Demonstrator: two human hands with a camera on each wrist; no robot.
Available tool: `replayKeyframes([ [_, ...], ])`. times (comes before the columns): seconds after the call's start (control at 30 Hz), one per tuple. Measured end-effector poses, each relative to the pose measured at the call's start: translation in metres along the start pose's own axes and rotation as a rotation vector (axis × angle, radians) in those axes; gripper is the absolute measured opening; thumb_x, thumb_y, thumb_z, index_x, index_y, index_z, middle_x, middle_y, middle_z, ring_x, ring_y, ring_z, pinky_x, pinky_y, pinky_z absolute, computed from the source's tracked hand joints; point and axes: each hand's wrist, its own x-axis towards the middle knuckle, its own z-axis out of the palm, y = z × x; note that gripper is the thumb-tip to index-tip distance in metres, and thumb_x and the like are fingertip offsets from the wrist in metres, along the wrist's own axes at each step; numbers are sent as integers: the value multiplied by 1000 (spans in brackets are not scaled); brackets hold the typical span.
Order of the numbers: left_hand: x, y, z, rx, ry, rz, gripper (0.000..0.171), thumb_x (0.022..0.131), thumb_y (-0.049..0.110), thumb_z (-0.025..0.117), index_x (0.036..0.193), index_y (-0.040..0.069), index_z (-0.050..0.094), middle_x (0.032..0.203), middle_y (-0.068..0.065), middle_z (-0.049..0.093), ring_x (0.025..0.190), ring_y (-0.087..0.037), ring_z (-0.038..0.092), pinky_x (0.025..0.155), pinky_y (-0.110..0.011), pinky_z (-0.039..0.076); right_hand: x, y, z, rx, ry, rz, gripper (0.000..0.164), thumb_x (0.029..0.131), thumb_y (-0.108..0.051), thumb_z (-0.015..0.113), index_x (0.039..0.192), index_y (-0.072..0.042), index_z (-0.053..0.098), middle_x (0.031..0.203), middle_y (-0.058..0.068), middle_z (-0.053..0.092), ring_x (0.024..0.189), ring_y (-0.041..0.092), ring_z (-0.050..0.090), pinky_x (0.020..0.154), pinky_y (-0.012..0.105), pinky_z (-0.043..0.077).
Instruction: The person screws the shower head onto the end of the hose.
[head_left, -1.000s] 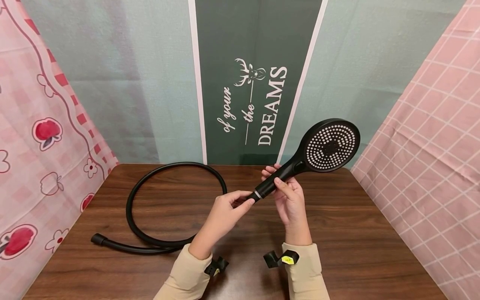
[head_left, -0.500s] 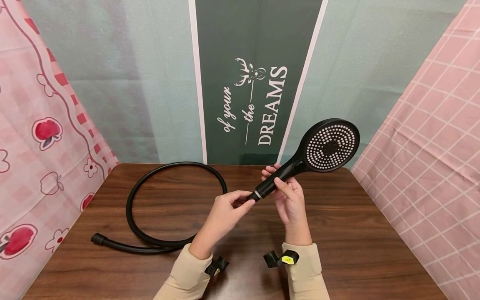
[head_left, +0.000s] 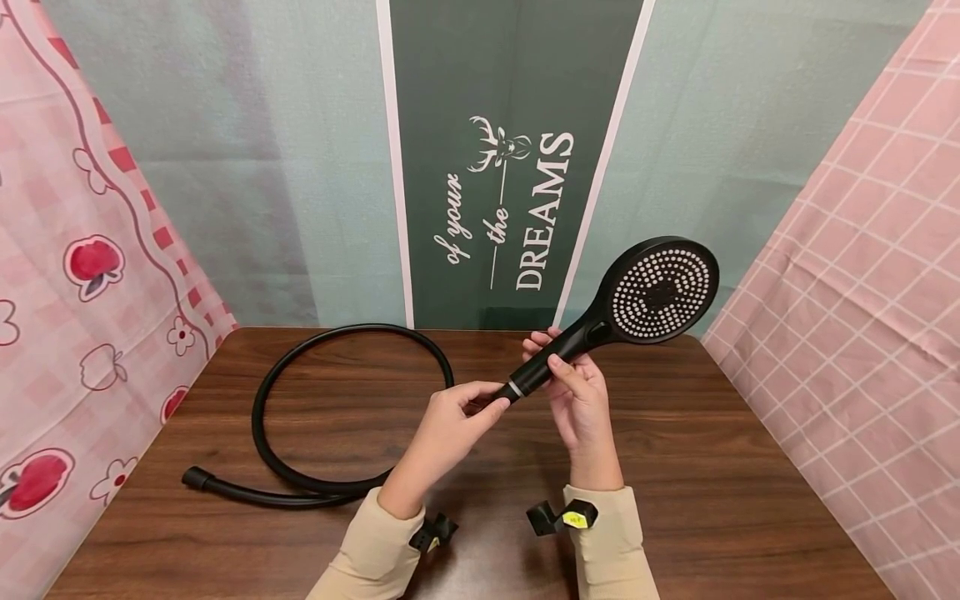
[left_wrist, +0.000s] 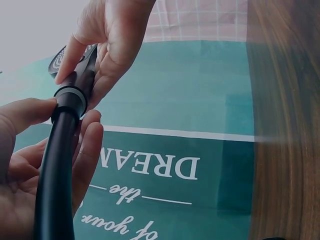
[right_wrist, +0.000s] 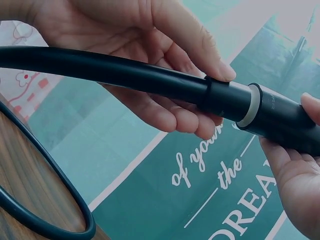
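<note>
A black shower head with pale nozzles tilts up to the right above the table. My right hand holds its handle between thumb and fingers. At the handle's lower end, my left hand pinches the end fitting of a black shower hose. A pale ring shows between fitting and handle in the right wrist view, and the two parts meet in line. Whether the thread is fully engaged cannot be seen. From my left hand the hose runs down into a loop on the table.
The hose's free end lies at the left of the brown wooden table. A green cloth with white lettering hangs behind. Pink patterned cloths stand along the left and right sides.
</note>
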Motion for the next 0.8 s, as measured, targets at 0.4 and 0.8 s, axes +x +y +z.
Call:
replayKeyframes([
  [0.4, 0, -1, 0, -5, 4, -17, 24, 95, 25, 68, 115, 12, 74, 100, -7, 74, 82, -15, 64, 69, -24, 52, 0, 1, 0, 4, -6, -4, 31, 100, 10, 41, 125, -2, 57, 116, 8, 73, 110, 19, 70, 99, 34, 52],
  [0.8, 0, 0, 0, 8, 2, -4, 25, 95, 25, 69, 114, 11, 74, 100, -8, 75, 80, -14, 63, 67, -23, 51, -1, 0, 0, 4, -13, -5, 31, 100, 9, 42, 125, -1, 56, 116, 8, 73, 111, 19, 70, 101, 34, 51],
])
